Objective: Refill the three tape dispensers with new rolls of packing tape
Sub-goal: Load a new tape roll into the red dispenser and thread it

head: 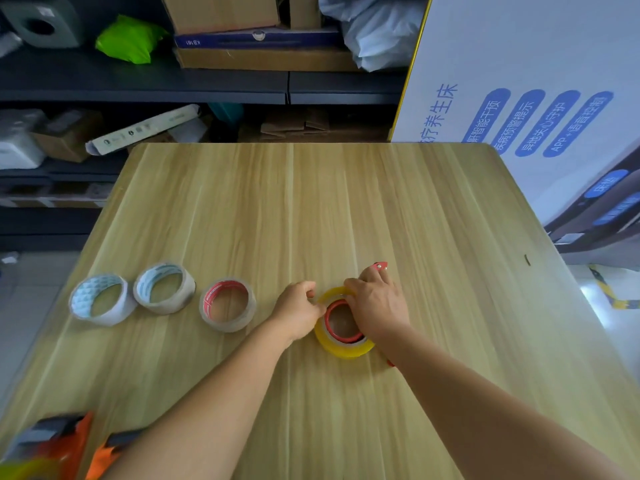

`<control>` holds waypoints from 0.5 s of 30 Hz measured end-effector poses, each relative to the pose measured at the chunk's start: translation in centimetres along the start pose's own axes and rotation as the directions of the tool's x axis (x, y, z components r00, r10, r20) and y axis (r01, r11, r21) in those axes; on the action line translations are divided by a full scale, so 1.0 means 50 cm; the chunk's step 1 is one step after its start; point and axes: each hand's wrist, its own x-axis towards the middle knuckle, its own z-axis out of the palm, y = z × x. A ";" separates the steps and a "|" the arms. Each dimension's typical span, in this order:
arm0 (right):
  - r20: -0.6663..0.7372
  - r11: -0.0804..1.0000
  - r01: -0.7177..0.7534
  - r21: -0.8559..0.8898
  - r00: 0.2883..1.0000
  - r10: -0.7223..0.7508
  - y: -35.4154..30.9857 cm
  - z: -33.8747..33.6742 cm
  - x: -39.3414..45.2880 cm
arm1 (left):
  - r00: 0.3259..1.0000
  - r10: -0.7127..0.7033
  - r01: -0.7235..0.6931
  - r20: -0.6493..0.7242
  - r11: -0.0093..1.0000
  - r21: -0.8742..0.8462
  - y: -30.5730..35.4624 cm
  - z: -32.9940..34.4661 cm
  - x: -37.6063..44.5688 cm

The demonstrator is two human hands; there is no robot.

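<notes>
A yellow tape roll (341, 348) with a red core lies flat on the wooden table (311, 209), seated on a red dispenser whose tip (380, 266) pokes out beyond my fingers. My right hand (377, 306) presses down over the roll's far right rim. My left hand (298, 311) pinches the roll's left edge. Left of them lie three loose rolls: one clear with a red core (228, 304), one beige (164, 288) and one white (102, 300). Two orange and grey dispensers (59, 441) sit at the near left corner, blurred.
Dark shelving with cardboard boxes (242, 26), a green bag (130, 39) and packages stands behind the table. A large white printed carton (519, 81) leans at the right back corner. A small dark mark (527, 259) shows near the table's right edge.
</notes>
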 end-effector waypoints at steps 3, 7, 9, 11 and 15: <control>-0.030 0.998 0.039 0.041 0.999 -0.037 -0.028 0.013 -0.012 | 0.999 -0.036 0.036 0.009 0.999 0.004 -0.011 0.005 0.011; -0.010 0.991 0.003 0.136 1.000 -0.002 -0.074 0.042 -0.053 | 0.997 -0.075 0.076 0.010 0.994 -0.079 -0.018 0.001 0.021; 0.032 0.987 -0.038 0.154 0.999 0.034 -0.082 0.056 -0.068 | 0.996 -0.091 0.093 0.019 0.989 -0.114 -0.022 -0.001 0.021; 0.067 0.989 -0.037 0.142 0.997 0.027 -0.085 0.060 -0.075 | 0.995 -0.098 0.102 0.033 0.985 -0.138 -0.027 -0.002 0.019; 0.152 0.976 -0.049 0.211 0.988 0.017 -0.085 0.059 -0.089 | 0.997 -0.071 0.071 0.005 0.987 -0.142 -0.031 -0.004 0.011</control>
